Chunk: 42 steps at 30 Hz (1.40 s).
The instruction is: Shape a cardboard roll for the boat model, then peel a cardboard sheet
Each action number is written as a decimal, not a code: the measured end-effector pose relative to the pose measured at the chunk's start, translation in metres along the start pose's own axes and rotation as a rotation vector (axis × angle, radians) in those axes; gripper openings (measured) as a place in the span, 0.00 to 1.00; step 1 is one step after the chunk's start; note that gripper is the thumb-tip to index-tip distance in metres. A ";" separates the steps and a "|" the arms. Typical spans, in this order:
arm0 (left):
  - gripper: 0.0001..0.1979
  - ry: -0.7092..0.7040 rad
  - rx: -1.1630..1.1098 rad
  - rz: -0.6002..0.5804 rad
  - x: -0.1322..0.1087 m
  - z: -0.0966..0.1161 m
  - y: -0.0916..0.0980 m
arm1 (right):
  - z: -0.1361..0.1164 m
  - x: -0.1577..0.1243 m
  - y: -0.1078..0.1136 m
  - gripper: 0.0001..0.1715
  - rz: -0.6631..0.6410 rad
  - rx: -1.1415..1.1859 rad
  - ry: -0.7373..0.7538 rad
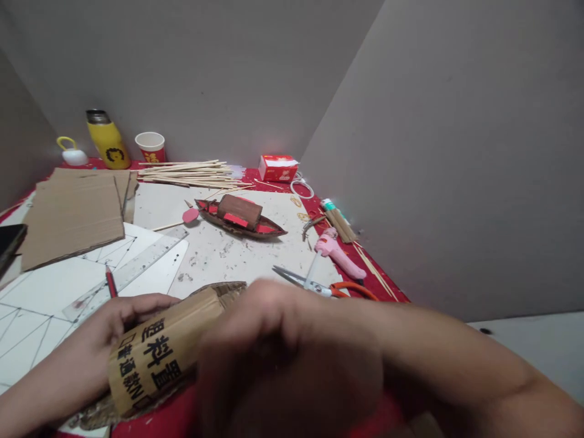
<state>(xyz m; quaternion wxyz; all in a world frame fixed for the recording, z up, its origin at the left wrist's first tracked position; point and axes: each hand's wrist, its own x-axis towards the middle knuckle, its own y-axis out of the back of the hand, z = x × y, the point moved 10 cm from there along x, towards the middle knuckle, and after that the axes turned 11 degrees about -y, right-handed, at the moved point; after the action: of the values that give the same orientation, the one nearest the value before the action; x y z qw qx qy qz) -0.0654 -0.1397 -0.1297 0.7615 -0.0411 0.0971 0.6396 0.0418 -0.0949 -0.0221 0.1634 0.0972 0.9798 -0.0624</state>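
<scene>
My left hand grips the far left side of a brown cardboard boat model, its fingers partly hidden behind it. The model's curved canopy carries bold black printed characters, and rough cardboard hull edges show at both ends. My right hand is close to the camera, over the model's right end. It is blurred, its fingers bent and mostly hidden, so I cannot tell what it holds. Beyond the hands, a smaller brown and red boat model stands on the white board.
Scissors and a pink glue gun lie on the right. On the left are cardboard sheets, a clear ruler and a red pencil. Wooden sticks, a paper cup and a yellow bottle are behind.
</scene>
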 end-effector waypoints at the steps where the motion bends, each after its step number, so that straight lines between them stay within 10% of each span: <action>1: 0.23 -0.003 -0.022 -0.002 0.000 0.000 -0.001 | -0.004 0.004 0.008 0.09 -0.001 0.073 0.013; 6: 0.19 -0.034 -0.120 0.028 0.000 0.006 -0.004 | -0.008 0.013 0.095 0.13 0.412 0.353 0.161; 10: 0.15 -0.056 -0.150 0.033 -0.002 0.016 -0.008 | 0.017 0.013 0.125 0.14 0.619 0.409 0.080; 21: 0.17 -0.179 -0.051 0.109 -0.004 0.029 0.000 | 0.064 -0.004 0.090 0.18 0.752 0.187 0.082; 42: 0.18 -0.108 -0.013 0.054 -0.005 0.022 -0.009 | 0.053 0.019 0.047 0.13 0.476 -0.352 0.053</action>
<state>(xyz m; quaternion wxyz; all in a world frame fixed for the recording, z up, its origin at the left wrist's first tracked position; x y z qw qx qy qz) -0.0555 -0.1416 -0.1078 0.7476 -0.0087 0.0530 0.6619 0.0502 -0.0541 -0.0830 0.1621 0.2963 0.9291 0.1509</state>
